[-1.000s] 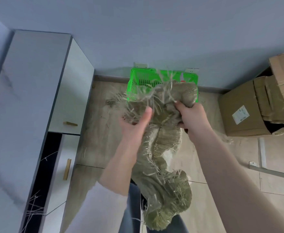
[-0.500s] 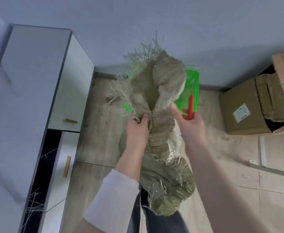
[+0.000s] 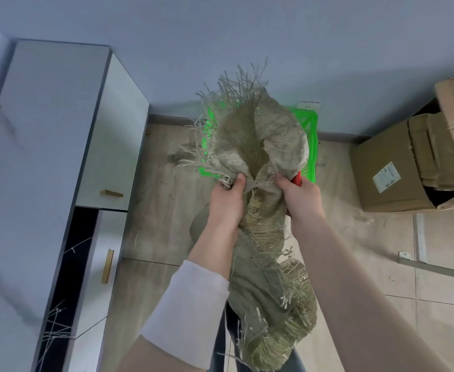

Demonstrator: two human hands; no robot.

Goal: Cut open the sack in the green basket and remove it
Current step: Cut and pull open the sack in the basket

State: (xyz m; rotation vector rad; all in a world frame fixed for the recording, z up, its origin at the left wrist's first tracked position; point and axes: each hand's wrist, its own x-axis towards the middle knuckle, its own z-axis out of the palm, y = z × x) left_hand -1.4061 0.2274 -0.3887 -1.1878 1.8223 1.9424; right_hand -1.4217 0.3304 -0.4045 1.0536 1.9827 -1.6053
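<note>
Two hands: both on the sack [image 3: 260,140], gripping its gathered waist side by side.
Left hand [image 3: 227,202]: fingers curled round a bunch of cloth.
Right hand [image 3: 299,197]: pinches the neighbouring fold; a red handle [image 3: 297,179] shows against its palm, tool unclear.
Sack position: held up in front of the green basket [image 3: 310,146], upper part ballooned and frayed, lower end hanging between the forearms. Contact with the basket: cannot tell.
Handling: looks light, limp, coarse-woven; loose strands may snag on the basket's mesh.
Where to hold: bunched cloth at the waist likely gives firmer purchase than the fraying edge, which would probably pull apart.
Stage: sack seems cut open and nearly clear of the basket.
Surroundings: cardboard box [image 3: 389,170] right, cabinet [image 3: 46,130] left.
</note>
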